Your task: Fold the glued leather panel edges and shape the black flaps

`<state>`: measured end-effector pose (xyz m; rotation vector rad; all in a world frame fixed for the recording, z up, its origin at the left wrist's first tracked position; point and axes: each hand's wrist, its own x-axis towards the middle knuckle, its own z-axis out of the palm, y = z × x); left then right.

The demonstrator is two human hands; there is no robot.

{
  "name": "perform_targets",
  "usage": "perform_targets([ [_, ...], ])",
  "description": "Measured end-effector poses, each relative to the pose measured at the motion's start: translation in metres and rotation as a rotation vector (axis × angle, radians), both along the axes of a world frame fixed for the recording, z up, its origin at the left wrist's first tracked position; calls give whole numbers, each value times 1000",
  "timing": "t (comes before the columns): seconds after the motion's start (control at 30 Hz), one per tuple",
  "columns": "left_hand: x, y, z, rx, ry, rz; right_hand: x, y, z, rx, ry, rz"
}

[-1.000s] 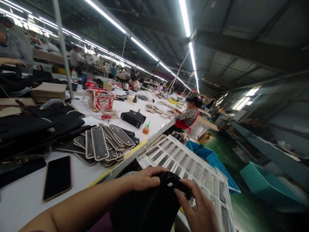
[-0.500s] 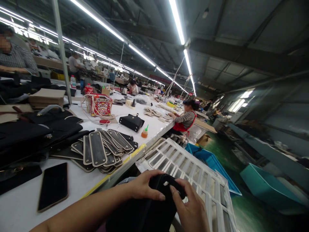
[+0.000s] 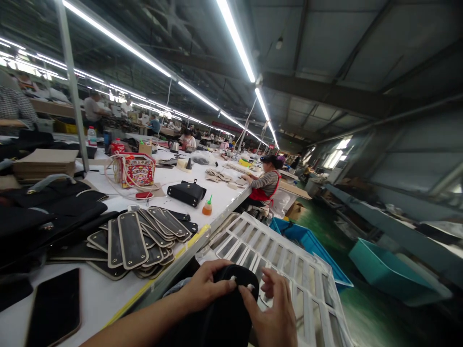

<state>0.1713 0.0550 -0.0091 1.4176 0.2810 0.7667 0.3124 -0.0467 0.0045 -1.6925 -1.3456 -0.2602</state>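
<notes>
My left hand [image 3: 211, 285] grips a black leather-like bag piece [image 3: 213, 318] low in the view, thumb on its upper face and fingers over the far side. Its end is rounded, and two small white bits [image 3: 233, 278] stick out of the face near my thumbs. My right hand [image 3: 273, 308] is at the right edge of the piece. Its thumb touches the face beside one white bit, while the other fingers are lifted away and apart. The lower part of the piece is dark and partly hidden by my hands.
On the table lie studded black strips [image 3: 133, 241], a phone [image 3: 54, 306], a small black handbag [image 3: 187, 193], a glue bottle [image 3: 207, 206] and a red patterned box [image 3: 137, 171]. A white slatted rack [image 3: 304, 277] and blue bin [image 3: 338, 270] stand right. A co-worker [image 3: 265, 183] sits farther along.
My right fingers have come off the edge of the bag piece and spread. A second white bit now shows on its face. The head view has shifted slightly right.
</notes>
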Motion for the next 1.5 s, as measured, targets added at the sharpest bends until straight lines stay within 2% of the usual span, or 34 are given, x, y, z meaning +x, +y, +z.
perform_targets([
  [0.1,-5,2,2,-38,-4,1,-1,0,-15,-33,309,101],
  [0.2,-7,3,3,-38,24,15,-1,0,-22,-89,408,168],
  [0.33,-7,2,3,-20,56,25,1,0,-7,-197,255,140],
  [0.43,-8,1,5,24,76,39,1,0,10,-301,192,223],
  [0.53,-11,0,10,130,100,65,2,0,19,-347,231,333],
  [0.63,-13,-2,18,218,145,66,4,0,22,-315,328,421],
  [0.8,-11,-3,45,371,319,13,3,1,22,-274,440,447],
  [0.93,-3,-1,61,541,431,119,0,-3,20,-236,369,404],
  [1.07,4,-2,56,456,425,132,-1,-15,9,-331,213,299],
  [1.13,6,-3,50,395,410,139,-2,-20,1,-389,226,325],
  [1.3,8,-4,44,396,390,150,-8,-17,-16,-195,341,414],
  [1.37,8,-5,45,396,393,147,-8,-13,-17,-178,312,399],
  [1.5,7,-8,49,417,410,184,-5,-9,-10,-241,285,384],
])
